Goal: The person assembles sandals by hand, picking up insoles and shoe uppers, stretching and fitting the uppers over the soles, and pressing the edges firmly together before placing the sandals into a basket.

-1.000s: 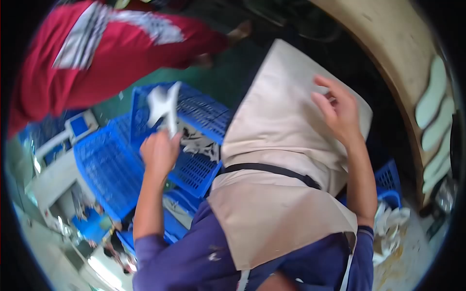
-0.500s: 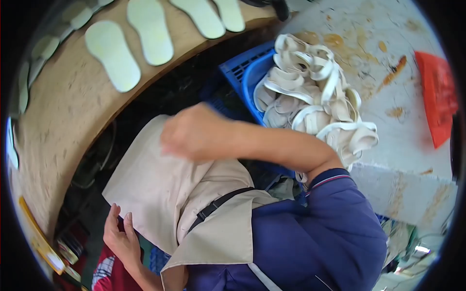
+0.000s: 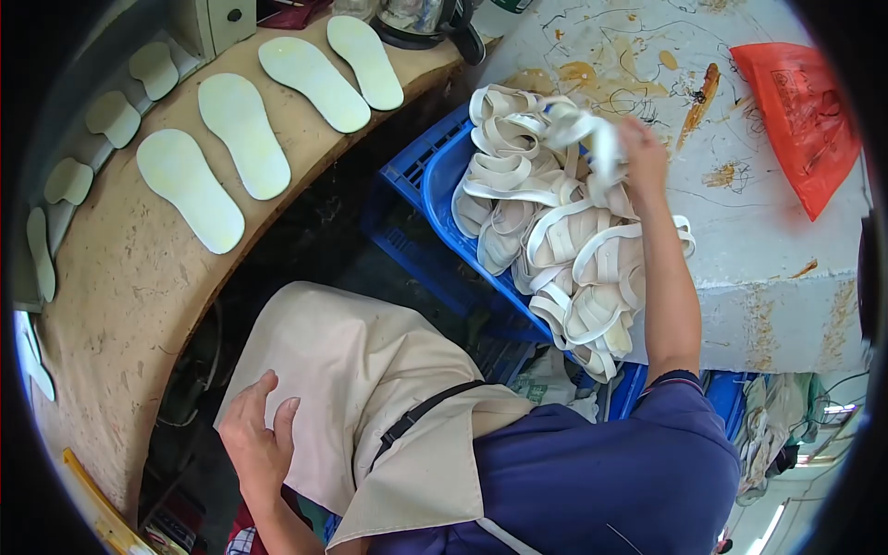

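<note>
My right hand (image 3: 645,159) reaches over the blue basket (image 3: 442,217), its fingers closed on a beige, white-edged sandal upper (image 3: 601,153) smeared by motion. Beneath it a heap of similar sandal uppers (image 3: 560,227) fills the basket above its rim. My left hand (image 3: 256,439) holds nothing; its fingers are apart over the beige apron (image 3: 310,342) on my lap. On the curved bench (image 3: 111,324) to the left lie several pale, sole-shaped insoles (image 3: 191,190).
Smaller pale pieces (image 3: 113,118) lean along the bench's back edge. A glass pot (image 3: 412,17) stands at its far end. A red plastic bag (image 3: 797,120) lies on the stained grey table (image 3: 721,222) at right. A yellow strip (image 3: 97,499) sits at lower left.
My right hand has swung from above my lap to the basket on the right and taken hold of a sandal upper. My left hand stays open near the apron. The view has shifted.
</note>
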Demonstrator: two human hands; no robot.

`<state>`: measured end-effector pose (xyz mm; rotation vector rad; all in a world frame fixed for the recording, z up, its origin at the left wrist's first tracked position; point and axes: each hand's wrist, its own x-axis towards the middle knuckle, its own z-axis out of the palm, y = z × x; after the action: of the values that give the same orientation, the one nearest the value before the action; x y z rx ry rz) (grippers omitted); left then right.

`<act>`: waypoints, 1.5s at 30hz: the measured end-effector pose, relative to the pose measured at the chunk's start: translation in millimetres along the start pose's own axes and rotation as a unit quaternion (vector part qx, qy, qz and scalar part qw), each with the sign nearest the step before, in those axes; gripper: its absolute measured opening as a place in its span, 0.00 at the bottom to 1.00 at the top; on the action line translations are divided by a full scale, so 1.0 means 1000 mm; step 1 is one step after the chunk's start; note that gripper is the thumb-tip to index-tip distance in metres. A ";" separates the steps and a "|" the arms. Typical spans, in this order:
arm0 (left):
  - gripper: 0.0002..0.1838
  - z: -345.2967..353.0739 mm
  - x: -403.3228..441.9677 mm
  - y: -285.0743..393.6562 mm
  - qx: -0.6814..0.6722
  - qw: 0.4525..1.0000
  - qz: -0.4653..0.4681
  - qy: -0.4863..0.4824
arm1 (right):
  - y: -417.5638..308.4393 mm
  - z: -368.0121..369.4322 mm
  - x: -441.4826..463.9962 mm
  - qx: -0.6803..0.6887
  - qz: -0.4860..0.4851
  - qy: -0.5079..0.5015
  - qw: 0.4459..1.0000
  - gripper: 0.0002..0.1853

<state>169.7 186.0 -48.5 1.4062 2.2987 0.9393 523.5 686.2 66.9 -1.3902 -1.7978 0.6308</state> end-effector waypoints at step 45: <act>0.38 0.044 -0.101 -0.056 -0.132 0.835 -0.329 0.420 | -0.403 0.479 -0.352 0.052 -0.830 -0.321 0.453 0.10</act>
<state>203.5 97.3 -127.3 -0.0351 2.7251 1.7281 -56.1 266.9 -0.9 1.2343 -2.4892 0.0197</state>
